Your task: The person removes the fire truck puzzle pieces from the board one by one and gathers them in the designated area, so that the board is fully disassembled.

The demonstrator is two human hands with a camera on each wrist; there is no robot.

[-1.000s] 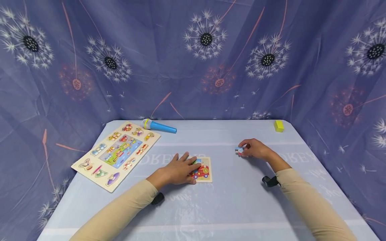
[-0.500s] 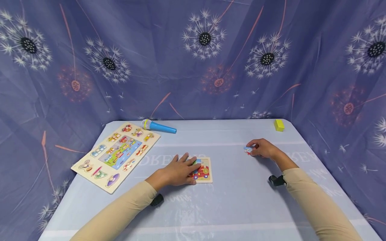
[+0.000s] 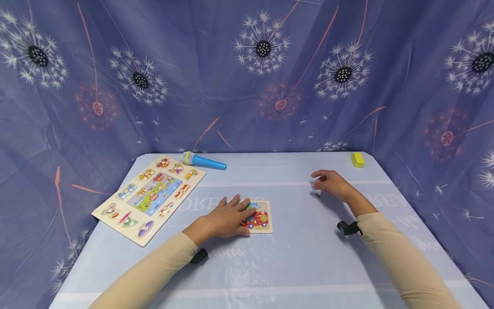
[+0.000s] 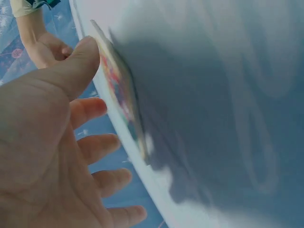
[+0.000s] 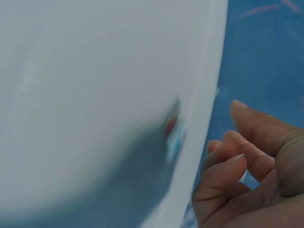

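Observation:
My left hand (image 3: 228, 218) lies spread over the left part of a small wooden jigsaw puzzle (image 3: 266, 216) with a red car picture. In the left wrist view, the thumb (image 4: 83, 64) reaches the edge of the puzzle (image 4: 121, 90) and the fingers are apart. To the right, my right hand (image 3: 331, 184) hovers with loosely bent fingers and holds nothing. Below its fingertips a small blue and red puzzle piece (image 3: 317, 194) is on the table, mostly hidden in the head view. The right wrist view shows this piece (image 5: 172, 134), blurred, apart from the fingers.
A large wooden peg puzzle board (image 3: 144, 231) with vehicle pieces lies at the left. Behind it is a blue toy microphone (image 3: 208, 163). A yellow block (image 3: 357, 160) stands at the back right corner. A patterned purple cloth (image 3: 216, 86) hangs around the table's back and sides.
My right hand has moved slightly right, let go of the puzzle piece and lifted off it. The left hand has stayed on the jigsaw puzzle.

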